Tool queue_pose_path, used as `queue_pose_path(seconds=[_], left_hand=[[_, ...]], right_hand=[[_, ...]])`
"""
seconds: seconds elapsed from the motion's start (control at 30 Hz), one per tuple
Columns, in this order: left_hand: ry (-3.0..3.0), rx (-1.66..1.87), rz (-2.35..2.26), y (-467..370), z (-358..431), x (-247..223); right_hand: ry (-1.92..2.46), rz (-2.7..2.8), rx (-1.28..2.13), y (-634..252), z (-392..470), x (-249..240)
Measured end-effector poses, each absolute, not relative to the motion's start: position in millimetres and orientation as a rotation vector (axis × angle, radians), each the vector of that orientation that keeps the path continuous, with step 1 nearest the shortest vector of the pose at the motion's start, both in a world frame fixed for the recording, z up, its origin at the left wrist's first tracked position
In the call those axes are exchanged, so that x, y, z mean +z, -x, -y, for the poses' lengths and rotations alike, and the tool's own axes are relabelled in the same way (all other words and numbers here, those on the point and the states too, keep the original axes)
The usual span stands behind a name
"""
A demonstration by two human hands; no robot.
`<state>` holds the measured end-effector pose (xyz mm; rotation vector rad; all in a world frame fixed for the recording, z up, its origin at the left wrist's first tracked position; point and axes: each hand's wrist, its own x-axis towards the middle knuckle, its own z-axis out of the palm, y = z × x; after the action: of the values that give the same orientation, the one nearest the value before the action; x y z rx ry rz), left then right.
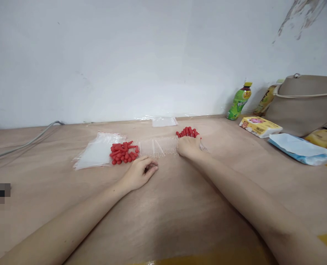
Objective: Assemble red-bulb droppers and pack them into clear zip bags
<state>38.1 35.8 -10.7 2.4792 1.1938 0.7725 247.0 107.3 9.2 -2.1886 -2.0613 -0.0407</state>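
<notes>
My left hand (141, 172) rests on the table, loosely curled, with a small gap between thumb and fingers and nothing visible in it. Just beyond it is a pile of red rubber dropper bulbs (121, 151). My right hand (189, 145) reaches over the right end of a row of thin clear tubes (169, 145); its fingers are turned away and hidden. Several droppers with red bulbs (189, 131) lie side by side behind that hand. A few tubes lie slanted across the middle of the row.
Clear plastic bags (95, 151) are stacked at left, and another small bag (164, 122) lies by the wall. A green bottle (239, 101), a yellow tissue pack (260, 127), a blue-white packet (301, 148) and a beige handbag (304, 103) are at right. A grey cable (31, 141) runs at far left.
</notes>
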Motion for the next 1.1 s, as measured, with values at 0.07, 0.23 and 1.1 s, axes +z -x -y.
queue_pose_path(seconds=[0.07,0.23,1.1], left_hand=[[-2.479,0.774,-1.189,-38,-36,-11],[-2.475,0.782,-1.179,-38,-36,-10],[-2.466,0.22,-2.22,-100,-117,22]], right_hand=[[2.121,2.023,-0.113,-248,-99,11],[1.738,2.109,-0.143,-261,-75,6],[1.411,1.961,0.054,-267,-49,-24]])
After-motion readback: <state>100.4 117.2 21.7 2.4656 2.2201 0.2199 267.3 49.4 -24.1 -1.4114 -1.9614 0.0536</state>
